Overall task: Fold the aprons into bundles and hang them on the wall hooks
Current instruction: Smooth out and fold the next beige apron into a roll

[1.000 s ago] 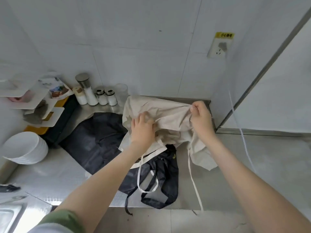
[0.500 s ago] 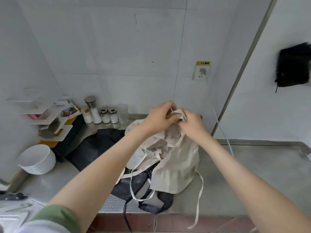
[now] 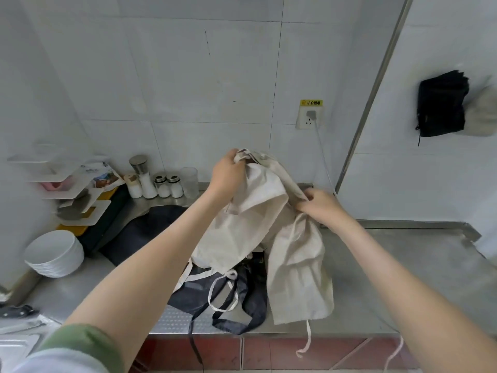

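Cream apron [image 3: 258,211] hangs lifted over the steel surface [image 3: 403,265], its lower folds on a dark apron [image 3: 150,227] beneath it. Up and right of the cream apron, a black bundle [image 3: 441,103] hangs on the wall. Left hand [image 3: 228,170] grips the cream apron's top; right hand [image 3: 322,205] pinches its right edge.

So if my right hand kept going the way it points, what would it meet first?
Your right hand points left into the cream cloth apron it pinches; past that fold, probably your left forearm, though depth is unclear.
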`<state>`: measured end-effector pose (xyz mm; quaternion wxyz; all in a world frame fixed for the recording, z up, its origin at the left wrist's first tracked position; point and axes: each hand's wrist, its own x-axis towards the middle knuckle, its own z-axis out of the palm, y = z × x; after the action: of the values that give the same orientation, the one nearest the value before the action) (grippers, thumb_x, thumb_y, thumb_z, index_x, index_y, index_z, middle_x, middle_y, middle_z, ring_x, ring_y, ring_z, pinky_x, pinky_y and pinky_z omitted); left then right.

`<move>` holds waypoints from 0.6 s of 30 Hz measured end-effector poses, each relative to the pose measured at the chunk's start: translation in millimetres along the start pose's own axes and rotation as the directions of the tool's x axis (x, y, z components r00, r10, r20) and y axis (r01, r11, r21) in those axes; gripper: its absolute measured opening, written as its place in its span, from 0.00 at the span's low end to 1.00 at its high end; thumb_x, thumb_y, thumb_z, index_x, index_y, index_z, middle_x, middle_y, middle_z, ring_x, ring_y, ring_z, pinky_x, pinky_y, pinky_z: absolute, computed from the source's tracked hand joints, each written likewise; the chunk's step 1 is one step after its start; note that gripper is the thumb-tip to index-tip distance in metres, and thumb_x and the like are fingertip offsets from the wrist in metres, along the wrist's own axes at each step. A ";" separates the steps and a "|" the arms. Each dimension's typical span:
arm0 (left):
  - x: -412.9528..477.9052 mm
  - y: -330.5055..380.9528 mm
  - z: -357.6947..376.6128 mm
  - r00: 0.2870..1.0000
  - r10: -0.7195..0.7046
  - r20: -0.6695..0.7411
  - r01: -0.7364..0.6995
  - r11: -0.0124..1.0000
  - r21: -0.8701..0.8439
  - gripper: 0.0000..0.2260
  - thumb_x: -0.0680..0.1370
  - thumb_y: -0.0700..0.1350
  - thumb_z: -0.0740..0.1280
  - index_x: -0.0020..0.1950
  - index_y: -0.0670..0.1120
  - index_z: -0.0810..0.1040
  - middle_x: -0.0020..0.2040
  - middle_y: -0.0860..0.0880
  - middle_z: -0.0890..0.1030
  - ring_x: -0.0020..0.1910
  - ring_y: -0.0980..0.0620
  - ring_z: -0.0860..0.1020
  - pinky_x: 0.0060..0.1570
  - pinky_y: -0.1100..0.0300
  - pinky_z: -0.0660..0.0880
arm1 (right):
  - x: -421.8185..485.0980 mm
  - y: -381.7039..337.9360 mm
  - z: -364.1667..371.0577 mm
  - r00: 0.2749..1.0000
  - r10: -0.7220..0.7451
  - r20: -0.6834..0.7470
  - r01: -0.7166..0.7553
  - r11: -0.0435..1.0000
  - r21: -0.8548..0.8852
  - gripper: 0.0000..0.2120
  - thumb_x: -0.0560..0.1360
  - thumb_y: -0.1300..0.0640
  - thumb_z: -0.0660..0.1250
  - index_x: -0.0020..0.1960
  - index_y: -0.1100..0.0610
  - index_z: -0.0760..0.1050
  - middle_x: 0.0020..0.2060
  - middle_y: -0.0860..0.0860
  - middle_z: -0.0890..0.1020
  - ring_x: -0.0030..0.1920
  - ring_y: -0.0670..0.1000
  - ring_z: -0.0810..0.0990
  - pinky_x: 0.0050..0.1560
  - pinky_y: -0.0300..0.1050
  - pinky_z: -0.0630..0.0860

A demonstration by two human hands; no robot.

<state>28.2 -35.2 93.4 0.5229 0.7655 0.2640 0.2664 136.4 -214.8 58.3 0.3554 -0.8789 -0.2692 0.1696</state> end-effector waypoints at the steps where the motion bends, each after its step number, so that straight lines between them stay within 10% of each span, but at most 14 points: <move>1: 1.0 -1.8 -3.7 0.999 -0.038 -0.027 0.038 0.999 -0.018 0.12 0.79 0.37 0.54 0.54 0.43 0.76 0.46 0.47 0.79 0.47 0.47 0.76 0.46 0.58 0.70 | -0.2 6.2 0.8 0.999 0.042 0.020 -0.042 0.999 0.009 0.07 0.73 0.58 0.65 0.49 0.57 0.78 0.41 0.52 0.81 0.39 0.48 0.77 0.34 0.39 0.69; 7: 5.9 -18.6 -28.4 0.980 -0.144 -0.139 0.179 0.944 0.278 0.10 0.80 0.38 0.53 0.57 0.42 0.72 0.54 0.39 0.78 0.53 0.41 0.75 0.45 0.56 0.66 | 5.1 2.7 -6.1 0.988 -0.080 -0.135 0.070 0.995 -0.078 0.11 0.79 0.63 0.56 0.40 0.56 0.71 0.32 0.49 0.73 0.38 0.53 0.72 0.30 0.38 0.62; 10: 2.5 -22.7 -39.0 0.983 -0.119 -0.141 0.181 0.771 0.611 0.20 0.77 0.39 0.60 0.69 0.48 0.64 0.62 0.39 0.75 0.60 0.39 0.73 0.60 0.47 0.68 | 7.9 -10.6 -15.3 0.952 -0.175 -0.250 0.160 0.984 -0.081 0.12 0.82 0.59 0.54 0.40 0.57 0.67 0.32 0.49 0.70 0.40 0.54 0.71 0.30 0.43 0.60; 12: -4.2 -17.8 -39.3 0.988 -0.069 -0.135 0.151 0.568 0.809 0.36 0.76 0.39 0.63 0.78 0.52 0.47 0.73 0.38 0.61 0.73 0.38 0.60 0.71 0.39 0.51 | 9.0 -19.5 -19.1 0.940 -0.219 -0.262 0.205 0.975 -0.081 0.11 0.82 0.57 0.56 0.43 0.60 0.69 0.32 0.50 0.71 0.40 0.55 0.70 0.31 0.44 0.60; 15: -20.2 -5.0 -20.7 0.971 0.173 0.165 -0.213 0.305 0.928 0.49 0.73 0.45 0.68 0.77 0.50 0.31 0.78 0.42 0.37 0.77 0.42 0.39 0.71 0.36 0.38 | 7.2 -40.1 -18.7 0.918 -0.311 -0.245 0.287 0.949 -0.130 0.10 0.82 0.57 0.58 0.45 0.61 0.71 0.36 0.55 0.74 0.41 0.57 0.73 0.35 0.49 0.55; 18: -38.8 4.1 15.7 0.818 0.399 0.415 -0.521 0.205 0.829 0.51 0.68 0.57 0.73 0.79 0.50 0.42 0.78 0.43 0.54 0.77 0.46 0.54 0.72 0.38 0.48 | 4.5 -60.7 -11.7 0.893 -0.391 -0.224 0.378 0.921 -0.098 0.07 0.80 0.60 0.60 0.48 0.62 0.75 0.43 0.57 0.80 0.47 0.57 0.77 0.41 0.44 0.64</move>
<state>11.7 -73.3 87.3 -0.0853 0.9765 0.0968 0.1727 124.4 -181.8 109.3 0.3889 -0.8312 -0.3969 -0.0183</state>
